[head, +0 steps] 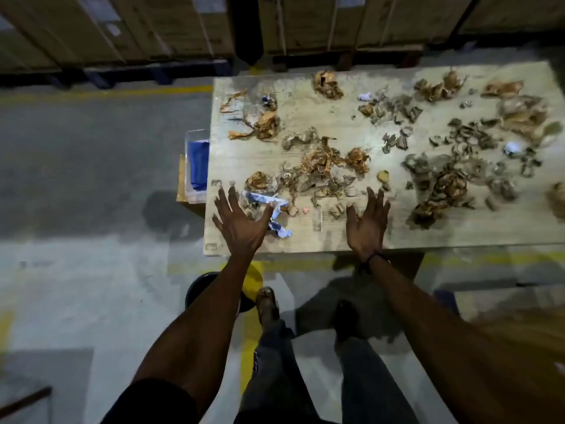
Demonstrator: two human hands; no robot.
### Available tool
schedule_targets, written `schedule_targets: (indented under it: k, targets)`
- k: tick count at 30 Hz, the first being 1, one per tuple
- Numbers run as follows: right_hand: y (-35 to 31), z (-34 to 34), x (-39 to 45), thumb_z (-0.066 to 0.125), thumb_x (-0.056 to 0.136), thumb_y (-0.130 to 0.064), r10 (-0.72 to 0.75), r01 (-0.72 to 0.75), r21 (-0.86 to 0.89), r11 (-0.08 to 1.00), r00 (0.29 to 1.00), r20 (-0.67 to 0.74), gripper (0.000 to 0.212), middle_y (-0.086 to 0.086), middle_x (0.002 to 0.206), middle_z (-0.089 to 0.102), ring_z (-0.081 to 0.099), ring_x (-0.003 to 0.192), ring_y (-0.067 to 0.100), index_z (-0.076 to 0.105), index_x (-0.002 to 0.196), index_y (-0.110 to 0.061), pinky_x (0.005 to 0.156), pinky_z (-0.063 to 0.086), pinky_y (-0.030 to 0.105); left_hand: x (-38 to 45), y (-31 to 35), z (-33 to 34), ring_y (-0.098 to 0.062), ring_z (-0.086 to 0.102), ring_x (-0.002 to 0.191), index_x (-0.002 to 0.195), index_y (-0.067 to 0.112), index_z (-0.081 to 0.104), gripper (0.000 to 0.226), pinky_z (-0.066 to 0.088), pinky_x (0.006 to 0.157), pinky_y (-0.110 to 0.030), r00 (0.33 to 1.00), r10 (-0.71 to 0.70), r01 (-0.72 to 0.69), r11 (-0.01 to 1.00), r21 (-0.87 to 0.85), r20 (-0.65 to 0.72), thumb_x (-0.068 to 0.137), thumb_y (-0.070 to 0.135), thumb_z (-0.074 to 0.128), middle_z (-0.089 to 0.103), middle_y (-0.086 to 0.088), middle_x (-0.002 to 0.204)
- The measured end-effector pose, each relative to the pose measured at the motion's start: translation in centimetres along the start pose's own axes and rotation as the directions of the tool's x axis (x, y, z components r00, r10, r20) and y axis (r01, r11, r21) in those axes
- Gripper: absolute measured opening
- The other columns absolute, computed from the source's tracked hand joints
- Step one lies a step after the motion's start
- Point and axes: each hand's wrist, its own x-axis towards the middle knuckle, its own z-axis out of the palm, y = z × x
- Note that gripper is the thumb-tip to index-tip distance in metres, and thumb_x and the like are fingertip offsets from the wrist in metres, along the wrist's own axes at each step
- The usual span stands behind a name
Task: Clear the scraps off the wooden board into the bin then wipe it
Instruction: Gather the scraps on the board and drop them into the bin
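Head view, looking down on wooden board (397, 228) covered end to end in scraps (321, 166): crumpled brown paper, torn cardboard bits, a few white and blue wrappers. Left hand (241, 218) spread flat with fingers straight, over near left corner of board, thumb tip touching a white-blue wrapper (269, 203); nothing grasped. Right hand (367, 221) also released, fingers straight and together, palm turned inward, near front edge, just beside the central clump of scraps; holding nothing. Black bin (198, 289) on floor below near left corner, partly hidden behind left forearm, beside a yellow floor mark. Clear box with blue cloth (198, 160) sitting just off left edge of board, likely the wiping cloth. Step judged: very start of clearing, hands set either side of the near clump, ready to gather; no scrap visibly off the board yet, wiping not begun. Next move calls for closing both hands inward to cup the near pile, then dragging it toward the near left corner and over the edge into bin. Risk: light bits scattering to floor or missing bin. Far right scraps well apart from hands, needing a longer reach later.
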Motion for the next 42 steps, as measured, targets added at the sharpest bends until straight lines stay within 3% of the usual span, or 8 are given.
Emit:
schedule_targets:
  k: [4,6,10,14,18,25,34,42]
  targets:
    - [-0.3,4.2,0.9,0.038,0.106,-0.053,0.214,-0.212,0.035,0.977,0.974,-0.075,0.078,0.016,0.174,0.005,0.0,0.161,0.037,0.013,0.166,-0.01,0.129,0.002,0.048,4.0,-2.8,1.9,-0.032,0.01,0.161,0.166,0.018,0.021,0.104,0.012,0.128,-0.06,0.993,-0.018,0.018,1.0,0.003,0.113,0.087,0.079,0.052,0.014,-0.01,0.175]
    - [-0.7,6.4,0.7,0.031,0.104,-0.056,0.239,-0.24,0.002,0.971,0.966,-0.096,0.082,0.019,0.174,0.006,0.001,0.161,0.038,0.012,0.166,-0.005,0.131,0.004,0.051,4.6,-3.3,3.6,-0.033,0.006,0.162,0.166,0.019,0.022,0.097,0.009,0.128,-0.059,0.992,0.01,-0.013,1.0,0.024,0.124,0.092,0.077,0.046,0.013,-0.009,0.175]
    - [-1.7,9.9,-0.1,0.025,0.103,-0.056,0.201,-0.223,-0.111,0.968,0.963,-0.181,0.081,0.017,0.173,0.01,0.005,0.161,0.034,0.014,0.165,-0.004,0.13,0.007,0.052,4.3,-2.9,6.4,-0.035,0.005,0.162,0.165,0.022,0.025,0.082,0.01,0.129,-0.054,0.992,0.102,-0.106,0.993,0.057,0.069,0.098,0.066,0.041,0.013,-0.011,0.175]
    - [-2.4,11.6,0.2,0.026,0.106,-0.053,0.14,-0.189,-0.204,0.961,0.963,-0.232,0.077,0.014,0.174,0.01,0.006,0.162,0.03,0.012,0.165,-0.005,0.131,0.008,0.05,4.2,-1.0,8.7,-0.029,0.008,0.162,0.167,0.023,0.023,0.075,0.014,0.129,-0.052,0.973,0.207,-0.21,0.977,0.027,0.102,0.104,0.063,0.034,0.012,-0.008,0.175]
    - [-2.3,12.0,2.1,0.024,0.108,-0.05,0.082,-0.144,-0.225,0.964,0.961,-0.265,0.074,0.009,0.175,0.003,0.001,0.162,0.026,0.006,0.166,-0.008,0.131,0.005,0.047,4.2,2.3,11.6,-0.029,0.011,0.162,0.165,0.016,0.028,0.072,0.014,0.13,-0.048,0.936,0.335,-0.334,0.942,-0.024,0.108,0.107,0.059,0.034,0.016,-0.011,0.174]
    - [-1.0,10.6,7.0,0.033,0.111,-0.04,0.028,-0.084,-0.18,0.98,0.956,-0.293,0.068,0.014,0.174,0.01,0.008,0.162,0.027,0.012,0.166,-0.005,0.13,0.012,0.048,5.9,7.6,15.7,-0.03,0.01,0.162,0.166,0.015,0.024,0.071,0.013,0.13,-0.048,0.911,0.387,-0.385,0.922,-0.04,0.143,0.109,0.055,0.038,0.013,-0.012,0.175]
    - [-1.6,6.1,6.5,0.037,0.111,-0.039,-0.064,0.061,-0.02,0.998,0.952,-0.298,0.068,0.01,0.175,0.007,0.005,0.162,0.022,0.012,0.166,-0.008,0.131,0.008,0.041,6.9,7.0,12.2,-0.023,0.0,0.163,0.167,0.023,0.02,0.071,0.002,0.13,-0.048,0.949,0.3,-0.291,0.952,-0.092,0.1,0.107,0.059,0.033,0.006,-0.002,0.177]
    - [-3.9,7.7,2.7,0.045,0.106,-0.05,0.09,-0.068,0.096,0.993,0.963,-0.256,0.078,0.01,0.174,0.013,0.01,0.161,0.023,0.016,0.165,-0.008,0.129,0.015,0.048,9.0,-3.5,5.9,-0.03,0.011,0.161,0.165,0.016,0.021,0.071,0.013,0.128,-0.059,0.999,0.04,-0.04,0.994,0.106,0.003,0.106,0.051,0.04,0.011,-0.009,0.175]
